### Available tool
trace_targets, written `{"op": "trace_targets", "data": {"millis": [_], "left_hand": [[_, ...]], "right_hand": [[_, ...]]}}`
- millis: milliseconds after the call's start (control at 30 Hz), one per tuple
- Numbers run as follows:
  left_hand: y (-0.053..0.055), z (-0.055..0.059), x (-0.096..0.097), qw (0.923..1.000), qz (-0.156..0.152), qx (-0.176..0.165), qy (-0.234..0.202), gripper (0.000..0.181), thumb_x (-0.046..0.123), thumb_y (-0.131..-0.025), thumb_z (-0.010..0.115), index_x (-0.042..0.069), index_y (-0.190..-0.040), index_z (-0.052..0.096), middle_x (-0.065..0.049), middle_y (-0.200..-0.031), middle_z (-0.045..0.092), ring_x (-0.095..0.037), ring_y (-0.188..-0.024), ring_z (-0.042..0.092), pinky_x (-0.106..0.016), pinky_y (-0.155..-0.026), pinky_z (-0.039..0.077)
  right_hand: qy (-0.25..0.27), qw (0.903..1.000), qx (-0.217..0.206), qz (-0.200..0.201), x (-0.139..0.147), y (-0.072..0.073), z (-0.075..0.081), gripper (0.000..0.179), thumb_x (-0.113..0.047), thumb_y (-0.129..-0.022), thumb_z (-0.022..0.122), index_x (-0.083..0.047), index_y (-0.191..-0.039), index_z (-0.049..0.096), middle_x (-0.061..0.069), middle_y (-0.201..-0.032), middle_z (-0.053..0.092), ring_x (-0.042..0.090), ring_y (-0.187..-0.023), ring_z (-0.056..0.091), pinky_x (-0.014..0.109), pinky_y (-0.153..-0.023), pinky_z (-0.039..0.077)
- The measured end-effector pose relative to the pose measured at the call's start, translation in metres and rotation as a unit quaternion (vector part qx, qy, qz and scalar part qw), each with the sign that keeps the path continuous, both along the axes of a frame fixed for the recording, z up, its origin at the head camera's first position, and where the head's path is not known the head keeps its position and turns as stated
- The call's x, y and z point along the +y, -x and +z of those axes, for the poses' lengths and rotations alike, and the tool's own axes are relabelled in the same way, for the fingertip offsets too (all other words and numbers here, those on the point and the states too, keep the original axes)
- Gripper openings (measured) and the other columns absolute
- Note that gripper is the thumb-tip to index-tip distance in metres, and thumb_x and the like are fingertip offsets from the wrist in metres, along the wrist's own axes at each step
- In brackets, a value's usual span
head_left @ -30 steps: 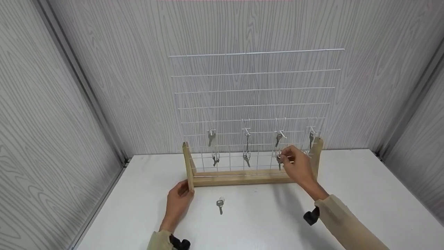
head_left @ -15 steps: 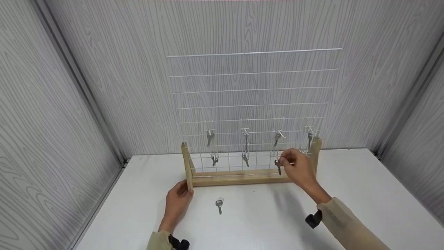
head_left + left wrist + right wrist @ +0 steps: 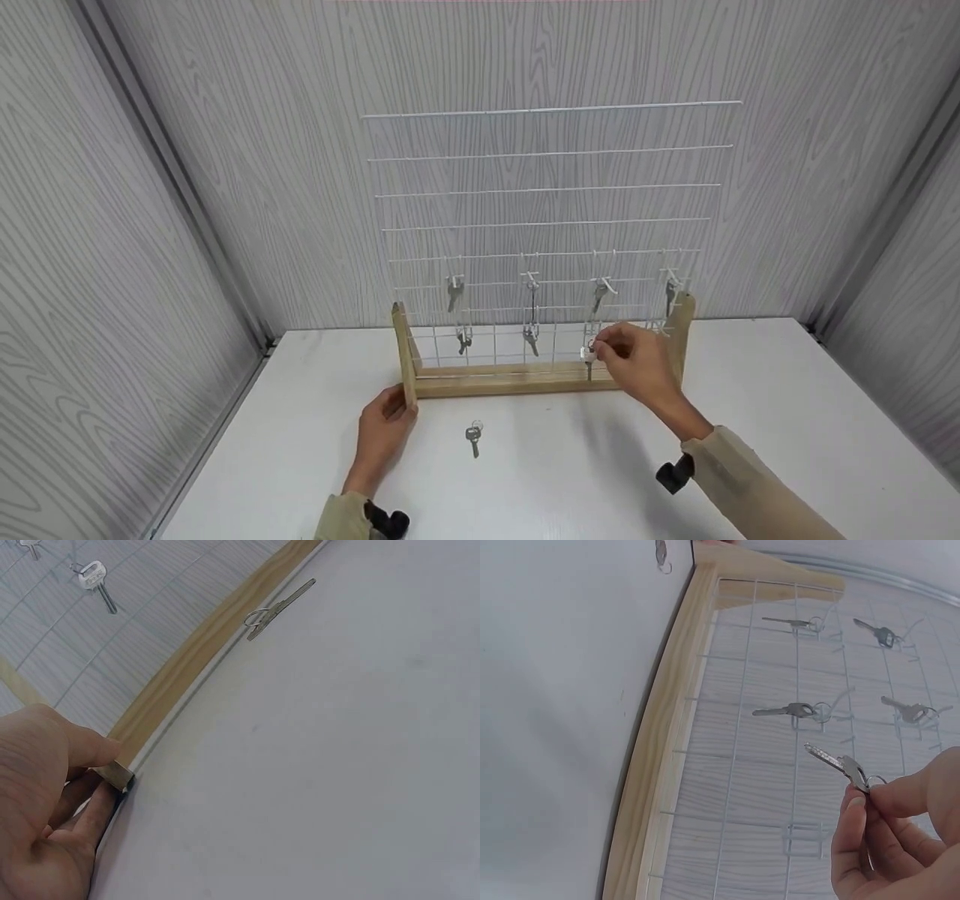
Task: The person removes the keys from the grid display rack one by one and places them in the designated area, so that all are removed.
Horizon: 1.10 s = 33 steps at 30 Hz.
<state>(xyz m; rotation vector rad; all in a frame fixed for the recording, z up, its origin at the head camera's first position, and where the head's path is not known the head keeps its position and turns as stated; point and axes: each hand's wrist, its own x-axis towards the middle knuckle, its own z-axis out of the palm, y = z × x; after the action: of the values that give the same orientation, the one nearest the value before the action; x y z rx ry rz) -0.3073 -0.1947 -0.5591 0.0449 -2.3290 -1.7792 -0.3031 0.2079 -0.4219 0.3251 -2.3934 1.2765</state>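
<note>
Right hand (image 3: 641, 364) up in front of the wire grid (image 3: 552, 110), low down, toward the right end of the wooden stand (image 3: 517, 386). Forearm in its beige right sleeve (image 3: 757, 480) slants up and left, wrist raised off the surface (image 3: 540, 480). Thumb and fingertips pinch the held key (image 3: 851, 766) by its bow and ring, remaining fingers curled in. In the head view, blade points down, overlapping the stand's front edge, right of middle (gap to the wires hard to judge). Right wrist view: a wire hook (image 3: 804, 840) sits near the hand.

Left hand (image 3: 385, 426) low at the stand's front left corner, gripping the front end of the left side piece (image 3: 406, 352), thumb on one face, fingers on the other. Left forearm runs up from the bottom, slightly rightward, in left sleeve (image 3: 345, 517).

Loose key (image 3: 473, 435), ring attached, lies flat on the surface, just beside the stand's front edge, nearer its left corner. Upper-row keys (image 3: 454, 291), four, hang across the grid; lower-row keys (image 3: 532, 343), two, hang below, left and middle.
</note>
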Motion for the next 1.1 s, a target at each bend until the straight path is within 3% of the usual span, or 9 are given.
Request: {"op": "trace_targets", "data": {"millis": [433,667,1100], "left_hand": [[0.001,0.000,0.002,0.9999,-0.005,0.012,-0.004,0.051,0.002,-0.101,0.068,-0.004,-0.150,0.055,-0.027,-0.148,0.060,-0.040,-0.140,0.059,-0.040,-0.116,0.054],[-0.002,0.000,0.002,0.9999,-0.002,0.009,-0.005,0.049,0.003,-0.101,0.068,-0.005,-0.148,0.057,-0.028,-0.146,0.061,-0.040,-0.139,0.060,-0.040,-0.115,0.055],[-0.002,0.002,0.000,0.9998,-0.013,0.013,-0.006,0.050,0.003,-0.102,0.067,-0.004,-0.150,0.056,-0.028,-0.149,0.060,-0.041,-0.141,0.058,-0.036,-0.115,0.054]], "right_hand": [[0.014,0.9988,-0.026,0.038,-0.029,0.000,-0.008,0.005,-0.001,-0.097,0.073,-0.003,-0.097,0.077,0.010,-0.089,0.080,0.026,-0.080,0.074,0.020,-0.065,0.055],[0.010,0.9977,-0.037,0.056,-0.048,0.001,-0.019,0.005,-0.002,-0.097,0.074,-0.005,-0.095,0.077,0.007,-0.089,0.080,0.015,-0.076,0.070,0.021,-0.065,0.055],[0.029,0.9929,-0.065,0.095,-0.085,0.003,-0.045,0.006,-0.002,-0.097,0.074,-0.006,-0.093,0.076,0.006,-0.088,0.079,0.014,-0.076,0.069,0.022,-0.065,0.055]]}}
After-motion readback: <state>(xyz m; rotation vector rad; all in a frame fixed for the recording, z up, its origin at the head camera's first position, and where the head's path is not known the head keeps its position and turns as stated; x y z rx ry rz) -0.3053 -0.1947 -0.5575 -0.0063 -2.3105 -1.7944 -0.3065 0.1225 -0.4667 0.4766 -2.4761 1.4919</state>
